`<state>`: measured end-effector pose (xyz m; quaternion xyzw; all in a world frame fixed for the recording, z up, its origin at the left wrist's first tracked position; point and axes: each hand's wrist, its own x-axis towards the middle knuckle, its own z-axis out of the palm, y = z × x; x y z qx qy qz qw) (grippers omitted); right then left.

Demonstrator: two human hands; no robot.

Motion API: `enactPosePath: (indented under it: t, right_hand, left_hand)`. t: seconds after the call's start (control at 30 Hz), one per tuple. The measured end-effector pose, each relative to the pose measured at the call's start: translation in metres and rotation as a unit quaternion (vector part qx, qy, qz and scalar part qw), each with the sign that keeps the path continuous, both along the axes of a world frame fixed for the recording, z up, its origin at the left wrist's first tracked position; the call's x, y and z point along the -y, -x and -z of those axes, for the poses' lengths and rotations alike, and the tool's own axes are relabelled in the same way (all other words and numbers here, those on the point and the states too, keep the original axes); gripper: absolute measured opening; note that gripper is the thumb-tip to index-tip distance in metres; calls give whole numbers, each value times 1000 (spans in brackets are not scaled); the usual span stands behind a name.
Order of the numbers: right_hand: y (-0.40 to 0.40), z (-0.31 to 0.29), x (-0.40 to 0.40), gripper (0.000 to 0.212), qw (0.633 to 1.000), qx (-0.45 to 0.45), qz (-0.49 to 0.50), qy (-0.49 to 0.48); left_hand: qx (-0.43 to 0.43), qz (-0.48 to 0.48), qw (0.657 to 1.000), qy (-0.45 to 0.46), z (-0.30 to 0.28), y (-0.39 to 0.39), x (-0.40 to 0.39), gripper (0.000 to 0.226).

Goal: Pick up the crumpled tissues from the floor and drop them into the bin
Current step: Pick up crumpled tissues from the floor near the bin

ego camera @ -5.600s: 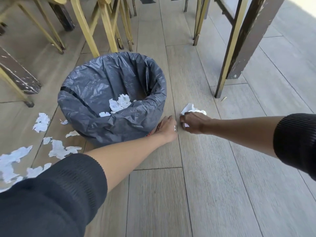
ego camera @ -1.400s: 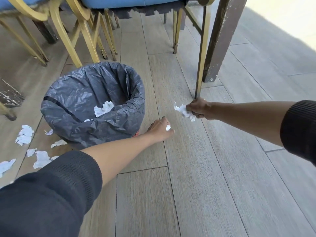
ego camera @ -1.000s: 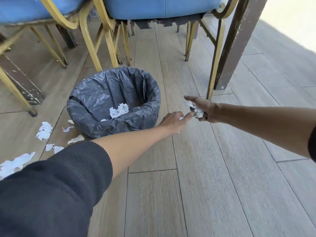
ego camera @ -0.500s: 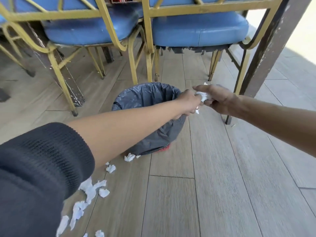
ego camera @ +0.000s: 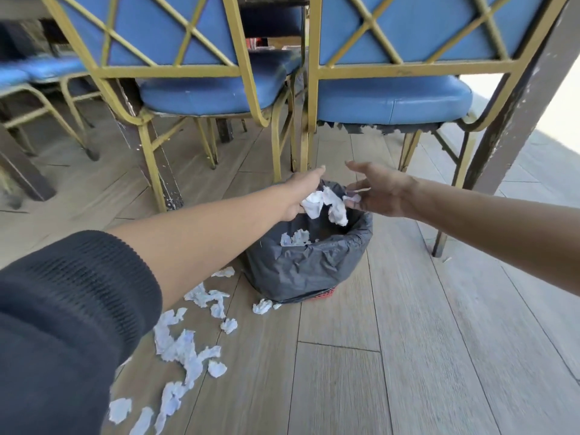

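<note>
A bin lined with a grey bag (ego camera: 309, 268) stands on the wooden floor, with white tissue (ego camera: 295, 238) lying inside. Above its mouth are my left hand (ego camera: 303, 191) and my right hand (ego camera: 381, 193), both with fingers spread. Two crumpled tissues (ego camera: 314, 203) (ego camera: 338, 211) hang loose between the hands, over the opening. The left one still touches my left palm. Several more crumpled tissues (ego camera: 188, 350) are scattered on the floor to the left of the bin and toward me, partly hidden by my left sleeve.
Two blue padded chairs with gold metal frames (ego camera: 226, 89) (ego camera: 392, 98) stand just behind the bin, their legs close to its rim. A dark wooden post (ego camera: 518, 105) rises at the right. Bare plank floor (ego camera: 423, 356) stretches to the right and front.
Both hands have risen from the floor and come over the bin. Their fingers have spread, and the tissues they held are dropping out. My view has tilted up toward the chairs.
</note>
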<state>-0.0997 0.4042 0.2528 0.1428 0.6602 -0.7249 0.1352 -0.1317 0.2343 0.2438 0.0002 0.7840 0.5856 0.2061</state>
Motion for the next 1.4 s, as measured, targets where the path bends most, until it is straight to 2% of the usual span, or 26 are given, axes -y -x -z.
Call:
enactPosePath:
  t: [0.13,0.33,0.5,0.6,0.73,0.97,1.2,1.4]
  right_hand:
    - [4,-3,13,66,1000,17,-4,-6]
    - [-1,2,39,55,999,-7,-31,-25]
    - [-10,21,69,47,992,-45,-85,-81]
    - [-11,27,85,48,991,-60,-94,-71]
    - [-8,28,92,49,993,-55,-79,-73]
    - [-10,25,96,44,993,-59,-63,-86]
    - [-28,36,130,48,979,-65,-149,-122]
    - [-50,54,184,39,951,-81,-255,-153]
  left_hand:
    - [3,-14,1000,-14,-11,-6,23,69]
    - [-23,-18,999,25,-12,-10,58,64]
    - [-34,32,997,55,1,-19,105,59]
    - [-6,64,998,25,7,-27,130,64]
    - [17,40,998,-45,11,-31,142,68]
    - [-34,67,997,30,-2,-29,147,70]
    - [-41,89,986,136,10,-58,190,67]
    - [11,129,964,232,56,-105,243,55]
